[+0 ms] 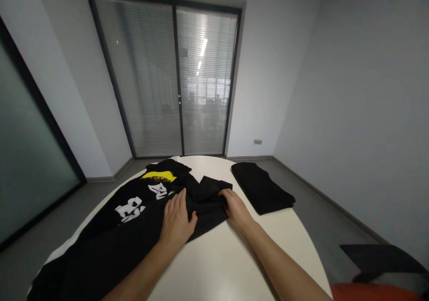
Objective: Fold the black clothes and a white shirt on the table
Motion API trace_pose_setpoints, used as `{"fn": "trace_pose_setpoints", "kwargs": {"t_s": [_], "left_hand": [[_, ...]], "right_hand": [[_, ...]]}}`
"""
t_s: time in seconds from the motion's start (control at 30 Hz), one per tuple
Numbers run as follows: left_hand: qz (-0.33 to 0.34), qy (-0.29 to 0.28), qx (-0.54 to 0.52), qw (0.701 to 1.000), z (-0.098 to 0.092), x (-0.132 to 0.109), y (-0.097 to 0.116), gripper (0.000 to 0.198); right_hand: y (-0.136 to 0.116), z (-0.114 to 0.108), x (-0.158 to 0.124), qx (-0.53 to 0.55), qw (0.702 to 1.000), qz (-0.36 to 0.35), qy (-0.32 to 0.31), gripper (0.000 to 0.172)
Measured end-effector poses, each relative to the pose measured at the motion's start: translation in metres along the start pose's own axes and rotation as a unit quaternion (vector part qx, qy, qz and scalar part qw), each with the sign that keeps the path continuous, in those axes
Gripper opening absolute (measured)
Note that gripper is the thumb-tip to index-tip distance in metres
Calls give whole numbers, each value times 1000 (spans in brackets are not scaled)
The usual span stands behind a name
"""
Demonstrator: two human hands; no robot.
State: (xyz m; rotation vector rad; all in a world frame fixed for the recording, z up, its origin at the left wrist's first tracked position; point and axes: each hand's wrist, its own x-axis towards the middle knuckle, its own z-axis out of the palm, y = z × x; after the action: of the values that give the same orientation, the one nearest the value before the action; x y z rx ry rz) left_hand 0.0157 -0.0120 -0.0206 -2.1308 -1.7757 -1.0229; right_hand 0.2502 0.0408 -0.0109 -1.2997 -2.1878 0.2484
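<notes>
A black garment [208, 202] lies in front of me on the white table [221, 265]. My left hand [176, 220] lies flat on its near left part, fingers stretched out. My right hand [234, 207] rests on its right edge with the fingers curled onto the cloth; I cannot see whether they pinch it. To the left a long pile of black clothes [100, 243] spreads along the table, with white print [130, 209] and a yellow patch [159, 176] showing on top.
A folded black garment [261, 187] lies at the table's far right edge. Glass doors with blinds [174, 82] stand behind the table. A dark chair part [378, 258] and something red [375, 292] sit at the lower right.
</notes>
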Motion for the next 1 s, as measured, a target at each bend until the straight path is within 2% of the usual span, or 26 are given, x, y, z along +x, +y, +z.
{"fn": "trace_pose_setpoints", "kwargs": {"t_s": [0.1, 0.2, 0.27, 0.37, 0.43, 0.57, 0.63, 0.7, 0.77, 0.8, 0.83, 0.93, 1.0], "left_hand": [[3, -72, 75, 995, -9, -3, 6, 51], [1, -136, 100, 986, -15, -5, 14, 41], [12, -150, 96, 984, -18, -4, 19, 35], [50, -163, 32, 985, -22, -5, 26, 26], [103, -187, -50, 976, -26, -7, 31, 27], [214, -235, -168, 933, -33, -13, 42, 33], [197, -219, -174, 940, -32, -11, 41, 31], [144, -152, -148, 966, -26, -7, 35, 31], [89, -69, -94, 989, -17, -3, 23, 34], [69, -46, -62, 995, -12, -2, 17, 38], [49, -42, -34, 997, -7, -2, 11, 41], [17, -91, 5, 996, 3, -4, -1, 44], [12, -111, 16, 994, 4, -5, -1, 41]], "right_hand": [[9, -6, 2, -60, 995, 46, 69, 47], [-5, -6, 0, -93, 985, 120, 79, 36], [-19, -1, -3, -73, 985, 146, 53, 40], [-31, 10, -7, -21, 992, 121, 9, 62], [-29, 15, -7, -1, 996, 86, -25, 68], [-7, 11, -4, 7, 994, 40, -105, 65], [3, 8, -3, 6, 992, 30, -120, 63], [9, 7, -1, -4, 993, 33, -113, 61], [11, 9, 0, -26, 995, 44, -81, 61], [11, 10, 1, -40, 996, 47, -58, 62], [10, 11, 2, -55, 997, 48, -30, 64], [0, 9, 4, -100, 992, 54, 51, 66], [-15, 6, 4, -130, 986, 84, 69, 57]]}}
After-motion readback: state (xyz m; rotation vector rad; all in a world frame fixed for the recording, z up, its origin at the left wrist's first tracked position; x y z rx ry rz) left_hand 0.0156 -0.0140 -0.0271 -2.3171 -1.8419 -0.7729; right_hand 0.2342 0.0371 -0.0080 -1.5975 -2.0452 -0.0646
